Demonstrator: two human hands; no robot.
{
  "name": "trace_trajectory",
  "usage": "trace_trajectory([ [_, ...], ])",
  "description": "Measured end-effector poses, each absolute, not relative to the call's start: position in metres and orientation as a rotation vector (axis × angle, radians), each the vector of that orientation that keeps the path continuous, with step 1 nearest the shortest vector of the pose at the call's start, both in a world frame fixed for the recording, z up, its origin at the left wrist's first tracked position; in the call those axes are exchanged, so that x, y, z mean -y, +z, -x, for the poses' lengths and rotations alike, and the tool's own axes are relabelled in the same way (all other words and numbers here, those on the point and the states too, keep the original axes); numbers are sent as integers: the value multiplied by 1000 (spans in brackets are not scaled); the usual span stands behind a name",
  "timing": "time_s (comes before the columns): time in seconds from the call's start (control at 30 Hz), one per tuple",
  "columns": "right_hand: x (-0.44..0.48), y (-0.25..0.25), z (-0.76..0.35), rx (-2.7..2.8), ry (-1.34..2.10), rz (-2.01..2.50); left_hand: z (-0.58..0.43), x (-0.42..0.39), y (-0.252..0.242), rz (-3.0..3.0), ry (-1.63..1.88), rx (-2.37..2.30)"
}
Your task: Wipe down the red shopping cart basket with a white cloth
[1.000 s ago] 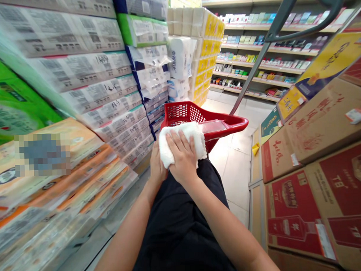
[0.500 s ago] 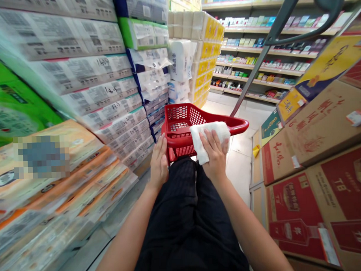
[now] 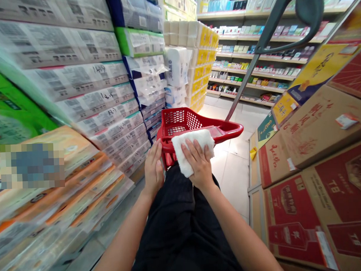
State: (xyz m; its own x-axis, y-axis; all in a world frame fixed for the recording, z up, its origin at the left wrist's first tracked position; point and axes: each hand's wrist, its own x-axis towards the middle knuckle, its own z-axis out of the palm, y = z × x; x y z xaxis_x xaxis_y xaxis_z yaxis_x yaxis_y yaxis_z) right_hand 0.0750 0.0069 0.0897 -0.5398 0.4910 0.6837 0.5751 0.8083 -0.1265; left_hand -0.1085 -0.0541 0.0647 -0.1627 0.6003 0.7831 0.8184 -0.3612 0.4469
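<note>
A red plastic shopping basket (image 3: 180, 119) with perforated walls and a long grey pull handle (image 3: 246, 83) stands in front of my legs. My right hand (image 3: 200, 162) has its fingers spread over a folded white cloth (image 3: 180, 151), pressing it on the basket's near rim. The palm side and the rim under the cloth are hidden. My left hand (image 3: 153, 168) rests against the rim's left corner, fingers straight and together, holding nothing.
Wrapped paper packs (image 3: 108, 94) are stacked high on the left, with orange packs (image 3: 90, 182) nearer. Cardboard cartons (image 3: 325, 130) line the right side. Shelves (image 3: 255, 65) with small boxed goods stand at the back, beyond the tiled floor (image 3: 233, 171).
My right hand has slid the cloth left along the near rim, closer to my left hand. The left hand stays by the corner. The view has shifted slightly.
</note>
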Motion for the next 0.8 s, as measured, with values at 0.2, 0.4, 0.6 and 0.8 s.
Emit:
trace_trajectory([
  [0.2,-64,79,-146,2033,-134,874,87,50,80,1928,-1191,1579],
  [0.4,-81,80,-160,1885,45,949,52,40,99,2096,-937,1574],
  [0.6,-37,84,-105,1881,-28,967,45,38,92,1963,-971,1663],
  [0.8,-9,89,-81,2100,-98,864,63,46,83,1888,-1007,1690],
])
